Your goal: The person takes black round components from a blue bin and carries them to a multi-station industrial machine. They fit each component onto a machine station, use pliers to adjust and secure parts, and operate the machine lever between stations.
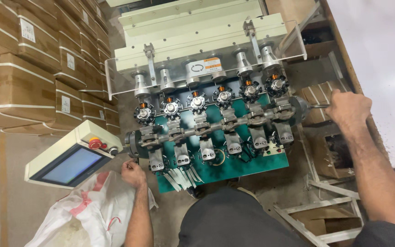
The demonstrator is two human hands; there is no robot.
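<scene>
Stacked cartons flank a green machine [216, 169] with six stators [197, 101]; right hand [347, 110] fingers grip a handle [318, 106], left hand [133, 174] fingers curled, unclear.

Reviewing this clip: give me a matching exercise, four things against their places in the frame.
Things:
1. left hand
2. right hand
3. touchscreen panel
4. cartons

Places:
a. stacked along the far left
b. at the machine's right end, on a metal handle
c. at the machine's lower left corner, above a white bag
d. left of the machine, tilted, with a red button

Pairs: 1-c, 2-b, 3-d, 4-a
</scene>
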